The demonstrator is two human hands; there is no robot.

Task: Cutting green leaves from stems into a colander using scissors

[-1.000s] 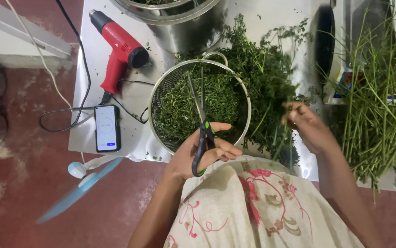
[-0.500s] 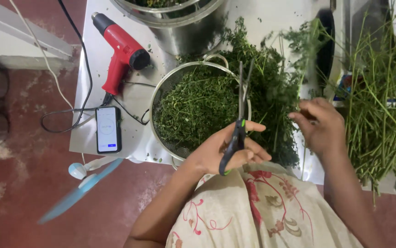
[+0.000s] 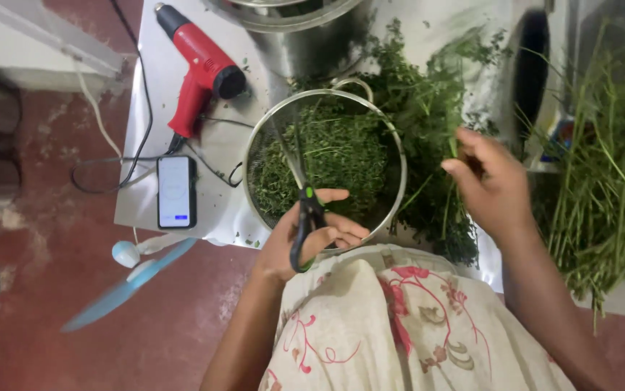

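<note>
My left hand [image 3: 305, 239] grips black scissors with green-lined handles [image 3: 304, 210]. Their blades point up over a round metal strainer [image 3: 397, 156] filled with cut green herbs [image 3: 327, 156]. My right hand [image 3: 490, 185] is raised to the right of the strainer, its fingers pinched on a thin green herb sprig [image 3: 454, 141]. Beneath and behind that hand lies a pile of leafy herbs [image 3: 428, 108]. A floral cloth [image 3: 399, 326] covers my lap below both hands.
A red heat gun [image 3: 200, 69] and a phone with a lit screen [image 3: 176, 192] lie on the left of the silvery work surface [image 3: 146, 108]. A steel pot [image 3: 298, 29] stands behind the strainer. Long green stalks [image 3: 602, 181] lie at the right. A small blue fan [image 3: 128, 279] rests on the red floor.
My left hand swung the scissors right, then back left over the strainer. My right hand rose and moved forward with a sprig.
</note>
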